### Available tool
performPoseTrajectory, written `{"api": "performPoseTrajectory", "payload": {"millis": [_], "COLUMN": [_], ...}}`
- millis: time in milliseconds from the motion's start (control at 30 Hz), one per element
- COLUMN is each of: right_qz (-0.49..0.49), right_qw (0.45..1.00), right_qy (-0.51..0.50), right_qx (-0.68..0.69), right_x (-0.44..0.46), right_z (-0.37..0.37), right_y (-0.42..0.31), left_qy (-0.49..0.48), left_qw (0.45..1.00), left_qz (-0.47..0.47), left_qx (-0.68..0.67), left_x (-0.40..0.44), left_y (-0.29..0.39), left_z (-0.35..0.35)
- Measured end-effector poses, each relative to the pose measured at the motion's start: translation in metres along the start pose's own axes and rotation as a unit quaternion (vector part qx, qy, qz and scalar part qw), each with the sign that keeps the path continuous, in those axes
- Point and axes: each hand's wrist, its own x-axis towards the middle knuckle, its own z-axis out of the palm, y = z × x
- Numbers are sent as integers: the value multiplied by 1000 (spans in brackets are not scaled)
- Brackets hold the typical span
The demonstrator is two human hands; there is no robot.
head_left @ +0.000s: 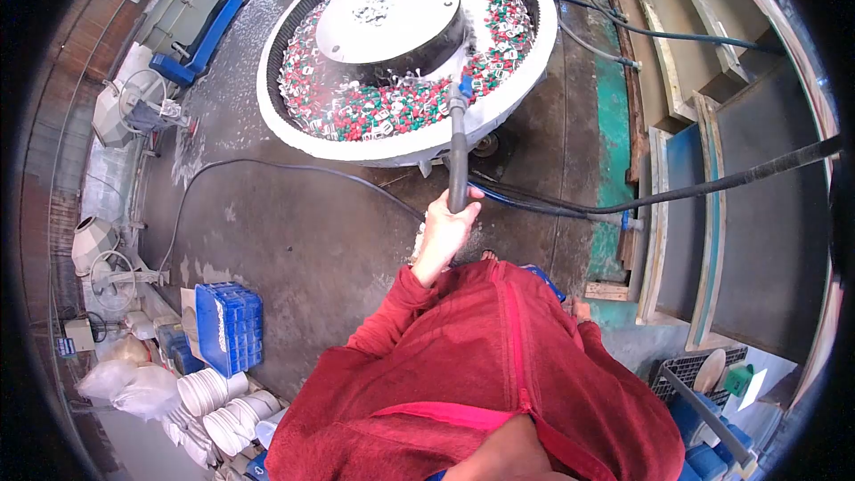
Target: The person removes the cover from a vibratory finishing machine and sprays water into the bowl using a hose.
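My left hand (445, 230) is closed around a black hose (459, 156), which points away from me. The hose has a blue valve (465, 86) at its far end, over the near rim of a large round white tub (401, 153). Water seems to spray from that end into the tub. Small red, green and white pieces (392, 105) fill the ring around the tub's raised white centre (392, 13); their kind is too small to make out. Low at my right side, a bit of my right hand (582, 310) shows past the red sleeve, its fingers not distinguishable.
Hoses (294, 166) cross the wet floor, and another dark hose (712, 187) runs to the right. A blue crate (230, 328), stacked white buckets (232, 419) and handwheel machines (111, 272) stand left. Large wood-edged troughs (757, 240) line the right.
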Motion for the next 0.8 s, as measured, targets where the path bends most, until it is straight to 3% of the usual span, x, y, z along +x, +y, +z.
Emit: {"api": "performPoseTrajectory", "payload": {"millis": [200,333,567,800], "right_qz": [-45,-51,-20,-4], "right_qw": [996,995,997,995], "right_qy": [6,-9,-4,-4], "right_qx": [71,81,69,96], "right_x": [7,13,15,8], "right_z": [3,0,0,12], "right_y": [-16,-17,1,16], "left_qy": [55,74,-11,-12], "left_qw": [997,996,999,999], "left_qz": [-43,-24,-49,24], "left_qx": [-26,-47,-13,42], "left_x": [-6,-9,-2,16], "left_y": [6,4,25,28], "left_z": [-29,-46,-25,9]}}
